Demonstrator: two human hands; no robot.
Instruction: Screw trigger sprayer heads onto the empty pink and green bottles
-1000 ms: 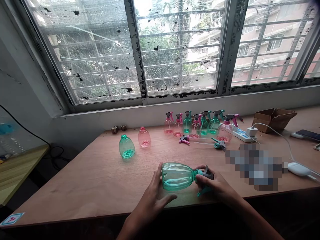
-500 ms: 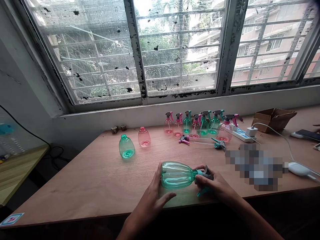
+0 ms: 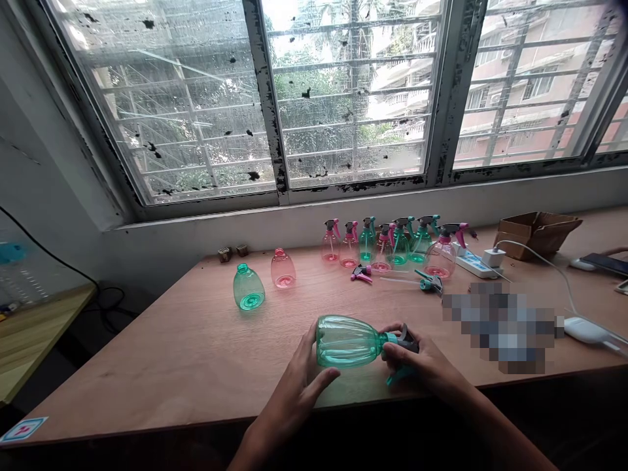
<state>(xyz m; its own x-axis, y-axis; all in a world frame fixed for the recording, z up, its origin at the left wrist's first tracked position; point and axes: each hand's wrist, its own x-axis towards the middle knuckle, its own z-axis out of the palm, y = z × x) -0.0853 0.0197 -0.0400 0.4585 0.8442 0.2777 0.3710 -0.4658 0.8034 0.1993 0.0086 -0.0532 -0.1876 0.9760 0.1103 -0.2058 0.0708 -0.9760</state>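
A green transparent spray bottle (image 3: pixel 346 341) is held on its side above the front of the table, base to the left. My right hand (image 3: pixel 409 353) grips it at the collar and grey spray head (image 3: pixel 408 339); a teal trigger (image 3: pixel 400 375) pokes out below. My left hand (image 3: pixel 301 376) cups the rounded base, its fingers partly hidden behind it and its thumb extended below the bottle. Beyond my left hand stand two headless bottles, one green (image 3: pixel 249 288) and one pink (image 3: pixel 283 269). Two loose spray heads with tubes, pink (image 3: pixel 362 274) and teal (image 3: pixel 430 282), lie farther back.
Several assembled pink and green spray bottles (image 3: pixel 384 247) stand near the window wall. To their right are a power strip (image 3: pixel 475 263), a charger with a cable, and an open cardboard box (image 3: pixel 534 235). A blurred patch (image 3: pixel 503 327) covers items at the right. Another person's hand (image 3: pixel 615 251) shows at the right edge.
My left thumb has shifted slightly up and left, nearer the bottle's underside. The bottle's body has tipped up a little, while my right hand keeps its grip in nearly the same place.
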